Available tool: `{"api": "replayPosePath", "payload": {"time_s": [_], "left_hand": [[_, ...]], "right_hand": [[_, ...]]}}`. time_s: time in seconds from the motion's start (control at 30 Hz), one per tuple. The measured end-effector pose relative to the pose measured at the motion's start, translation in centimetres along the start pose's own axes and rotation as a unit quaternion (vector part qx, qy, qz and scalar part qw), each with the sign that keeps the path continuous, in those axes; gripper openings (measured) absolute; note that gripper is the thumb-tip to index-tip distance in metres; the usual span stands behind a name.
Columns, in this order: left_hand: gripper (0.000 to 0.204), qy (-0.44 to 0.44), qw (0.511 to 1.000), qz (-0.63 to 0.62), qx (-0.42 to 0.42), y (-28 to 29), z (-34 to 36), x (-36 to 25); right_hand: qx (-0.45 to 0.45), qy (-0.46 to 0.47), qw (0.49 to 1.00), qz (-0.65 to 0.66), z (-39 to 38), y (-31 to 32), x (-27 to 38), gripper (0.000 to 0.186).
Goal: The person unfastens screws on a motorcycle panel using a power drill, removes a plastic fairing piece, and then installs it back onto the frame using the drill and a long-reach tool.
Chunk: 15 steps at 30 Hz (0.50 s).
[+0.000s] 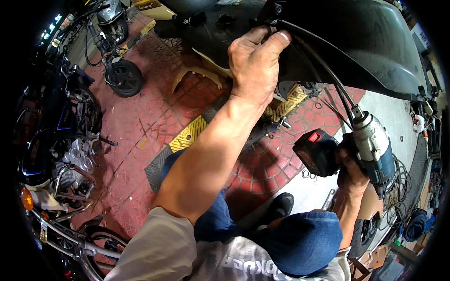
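A person in a pale shirt and a dark blue cap is standing over red paving (124,119), and I am watching their two hands working apart. The right hand (352,167) is wrapping the handle of a cordless impact driver (375,143), low on the person's right, its black battery (309,154) pointing leftward. A slender, dark shaft (346,93) is running from its nose up toward the left hand (255,61), which is reaching to the edge of a large black panel (375,40). That thumb and its fingers are drawing close together there; what they are pinching, I cannot tell. The driver is probably feeling heavy, weighted by motor and battery, so its handle is offering the surest hold. The shaft is looking stiff, and best steadied along its length; the smooth panel is seeming light, slippery and scratchable, so its edge is suiting fingers best.
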<state>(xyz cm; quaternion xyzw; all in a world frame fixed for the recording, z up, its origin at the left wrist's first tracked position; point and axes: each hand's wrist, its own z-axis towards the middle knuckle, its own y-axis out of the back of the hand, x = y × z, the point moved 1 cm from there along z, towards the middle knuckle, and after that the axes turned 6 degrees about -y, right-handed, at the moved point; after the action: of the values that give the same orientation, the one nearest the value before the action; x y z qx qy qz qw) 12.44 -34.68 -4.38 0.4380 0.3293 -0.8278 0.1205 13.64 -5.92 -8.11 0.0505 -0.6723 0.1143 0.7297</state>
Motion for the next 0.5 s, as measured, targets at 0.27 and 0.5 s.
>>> {"api": "replayPosePath", "payload": {"time_s": [0.27, 0.5], "left_hand": [[0.015, -0.013, 0.998, 0.057, 0.023, 0.1, -0.3, -0.9], [0.019, -0.028, 0.997, 0.05, 0.053, 0.7, -0.2, -0.5]], "right_hand": [[0.006, -0.018, 1.0, -0.02, 0.6, -0.2, 1.6, 0.047], [0.037, -0.029, 0.998, -0.049, 1.1, 1.1, 3.3, 0.043]]}}
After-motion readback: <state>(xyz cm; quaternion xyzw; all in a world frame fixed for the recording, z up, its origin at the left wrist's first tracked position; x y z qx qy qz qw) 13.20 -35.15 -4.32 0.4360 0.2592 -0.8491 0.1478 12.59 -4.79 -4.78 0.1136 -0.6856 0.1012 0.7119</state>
